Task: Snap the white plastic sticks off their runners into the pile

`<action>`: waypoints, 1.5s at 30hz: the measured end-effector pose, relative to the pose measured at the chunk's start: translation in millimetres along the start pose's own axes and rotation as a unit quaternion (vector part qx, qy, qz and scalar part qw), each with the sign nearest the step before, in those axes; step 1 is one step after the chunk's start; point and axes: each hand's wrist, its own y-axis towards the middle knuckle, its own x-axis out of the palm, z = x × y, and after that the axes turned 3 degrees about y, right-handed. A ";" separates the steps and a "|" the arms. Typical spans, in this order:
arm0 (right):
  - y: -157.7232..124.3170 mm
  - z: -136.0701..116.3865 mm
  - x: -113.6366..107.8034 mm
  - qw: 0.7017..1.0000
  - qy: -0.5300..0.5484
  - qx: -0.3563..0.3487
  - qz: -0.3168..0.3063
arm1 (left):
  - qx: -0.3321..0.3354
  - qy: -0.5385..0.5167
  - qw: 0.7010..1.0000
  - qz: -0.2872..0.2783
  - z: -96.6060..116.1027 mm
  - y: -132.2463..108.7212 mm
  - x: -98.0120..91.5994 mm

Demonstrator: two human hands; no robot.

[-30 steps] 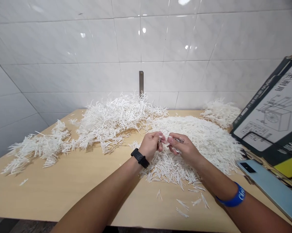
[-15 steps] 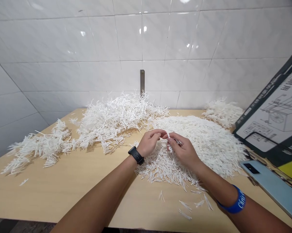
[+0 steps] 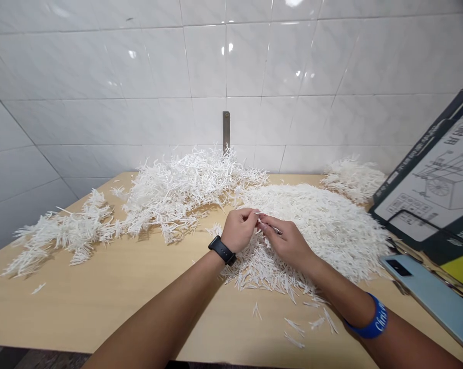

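A broad mound of white strips (image 3: 323, 230) is spread over a pale wooden table (image 3: 100, 307). Further heaps are laid out beyond it: a long heap (image 3: 177, 195) near the tiled wall (image 3: 100, 66), a straggling heap (image 3: 62, 238) to the left, and a smaller heap (image 3: 354, 179) at the back right. Loose strips (image 3: 293, 333) are scattered on the wood at the near side. A carton (image 3: 427, 174) printed with a line drawing is propped up at the right, and a pale blue phone (image 3: 427, 292) is laid just below it, near the table edge. A metal bracket (image 3: 226, 128) is fixed to the wall.

The forearms are angled in from the bottom corners, with a black watch (image 3: 222, 250) on the left wrist and a blue wristband (image 3: 375, 320) on the right. The left hand (image 3: 238, 230) and right hand (image 3: 287, 243) are brought close together over the mound's near part, fingers curled inward. A thin white strip (image 3: 262, 215) is pinched between their fingertips. A small silvery object (image 3: 276, 230) is seen by the right hand; what it is cannot be told.
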 end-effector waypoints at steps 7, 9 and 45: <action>-5.0 -11.2 -1.2 0.997 0.048 -0.055 -0.002 | -0.130 -0.134 0.973 0.136 -13.7 19.2 -14.2; -3.1 -9.0 -1.9 0.993 0.105 -0.019 0.049 | -0.077 -0.111 0.986 0.099 -17.2 20.4 -18.4; 6.5 -8.0 -6.2 0.969 0.235 0.082 -0.003 | -0.016 -0.188 0.977 -0.100 -0.1 7.0 -8.8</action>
